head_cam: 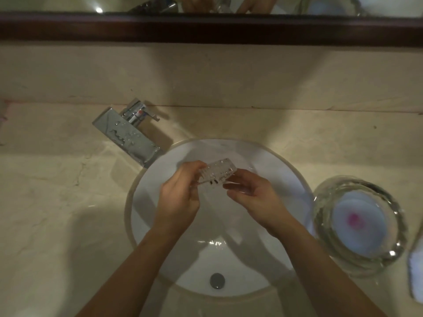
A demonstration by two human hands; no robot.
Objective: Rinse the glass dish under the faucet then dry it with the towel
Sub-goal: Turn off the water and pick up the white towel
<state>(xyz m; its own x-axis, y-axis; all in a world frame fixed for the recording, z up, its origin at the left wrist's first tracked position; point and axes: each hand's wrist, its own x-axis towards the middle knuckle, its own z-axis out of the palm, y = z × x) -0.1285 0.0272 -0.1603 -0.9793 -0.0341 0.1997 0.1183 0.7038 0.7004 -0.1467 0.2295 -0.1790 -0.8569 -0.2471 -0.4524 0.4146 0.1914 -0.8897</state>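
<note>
Sunk into the near edge of the beige stone counter (57,202): round white sink basin (286,179), with a grey metal drain (217,280) close to its near side. Above the drain, two bare forearms reaching in from the near edge and drawing together over the basin.

Holding with both hands, above the far half of the basin, a small clear rectangular cut-glass dish (217,173). Left hand (180,195) curled round the dish's left end, fingers folded over the edge. Right hand (254,197) pinching the right end, thumb on the near side and fingers beneath. Hands near each other but apart, joined only by the dish.

Long axis of the dish running left to right, the right end angled slightly toward the far edge of the counter. Tipped rather than level; cannot tell which face points up.

Toward the right edge of the counter, just beside the basin: thick round clear glass bowl (325,225) holding white round pads with a pink spot. At the very right edge, a pale blurred object (415,277), cut off.

Further back, toward the far left of the basin: square chrome faucet (128,136), wet with droplets, spout pointing at the basin, left of the dish and apart from it.

Farthest, above the beige backsplash: dark wooden mirror frame (206,28).
</note>
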